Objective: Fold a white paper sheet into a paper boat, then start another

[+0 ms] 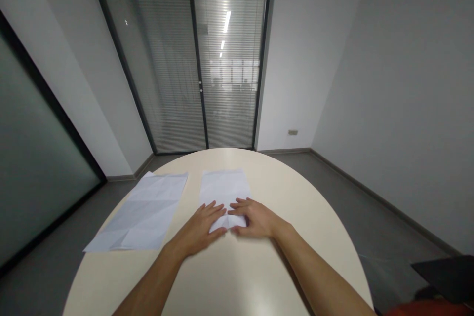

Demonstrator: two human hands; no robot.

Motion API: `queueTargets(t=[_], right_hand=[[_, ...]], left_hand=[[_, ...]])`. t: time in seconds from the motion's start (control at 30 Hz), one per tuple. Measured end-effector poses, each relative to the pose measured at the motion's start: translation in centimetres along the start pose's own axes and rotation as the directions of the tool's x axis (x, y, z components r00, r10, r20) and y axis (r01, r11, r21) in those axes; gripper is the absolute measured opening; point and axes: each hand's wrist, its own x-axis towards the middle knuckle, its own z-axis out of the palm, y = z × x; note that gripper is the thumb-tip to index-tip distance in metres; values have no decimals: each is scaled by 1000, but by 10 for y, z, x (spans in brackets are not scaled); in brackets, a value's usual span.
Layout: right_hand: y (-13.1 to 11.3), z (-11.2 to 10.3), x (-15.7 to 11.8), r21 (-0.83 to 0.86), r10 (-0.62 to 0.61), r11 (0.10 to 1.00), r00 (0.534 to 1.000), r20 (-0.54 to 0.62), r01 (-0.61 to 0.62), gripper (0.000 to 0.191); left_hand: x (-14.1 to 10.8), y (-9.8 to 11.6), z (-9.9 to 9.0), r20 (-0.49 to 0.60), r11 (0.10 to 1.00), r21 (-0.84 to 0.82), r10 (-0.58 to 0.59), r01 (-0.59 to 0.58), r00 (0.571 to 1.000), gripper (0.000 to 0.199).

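A white sheet of paper (224,185) lies lengthwise on the table, with folds and a crease at its near end. My left hand (203,227) rests on the near left part of this sheet, fingers spread and pointing inward. Opposite it, my right hand (256,219) presses on the near right part, its fingers apart and its thumb along the near edge. A small stretch of folded paper shows between the two hands. The rest of that end is hidden under my palms and fingers.
Creased white sheets (151,215) lie at the left of the round cream table (218,276), reaching its rim. Beyond the table stand a glass door with blinds (233,108) and grey walls. A dark object (448,276) is at the lower right.
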Motion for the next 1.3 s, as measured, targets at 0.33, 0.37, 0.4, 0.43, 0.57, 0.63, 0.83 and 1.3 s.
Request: queueTargets(t=[0.33, 0.37, 0.4, 0.43, 0.57, 0.63, 0.83, 1.3], right_hand=[[2, -6, -6, 29, 44, 999, 997, -67, -42, 42], [3, -6, -6, 32, 58, 998, 996, -74, -56, 46], [5, -6, -7, 36, 72, 997, 995, -75, -69, 50], [7, -6, -7, 40, 88, 996, 993, -76, -86, 55], [17, -7, -10, 62, 154, 987, 985, -76, -149, 70], [21, -9, -12, 82, 182, 981, 981, -62, -176, 77], [33, -14, -20, 206, 250, 949, 967, -36, -238, 83], [49, -6, -15, 116, 343, 939, 897, -278, -323, 29]], left_hand=[[-11, -7, -17, -182, 987, -152, -77, 49, 980, 43], [-11, -8, -19, -198, 981, -185, -98, 61, 975, 39], [-11, -10, -20, -210, 975, -212, -117, 71, 971, 35], [-11, -12, -20, -221, 970, -229, -134, 83, 966, 32], [-11, -24, -17, -283, 968, -190, -214, 164, 935, 33], [-10, -31, -15, -306, 962, -160, -260, 220, 916, 35], [-7, -42, -10, -407, 919, -219, -390, 327, 826, 28], [-3, -37, -9, -515, 885, -403, -429, 232, 743, 26]])
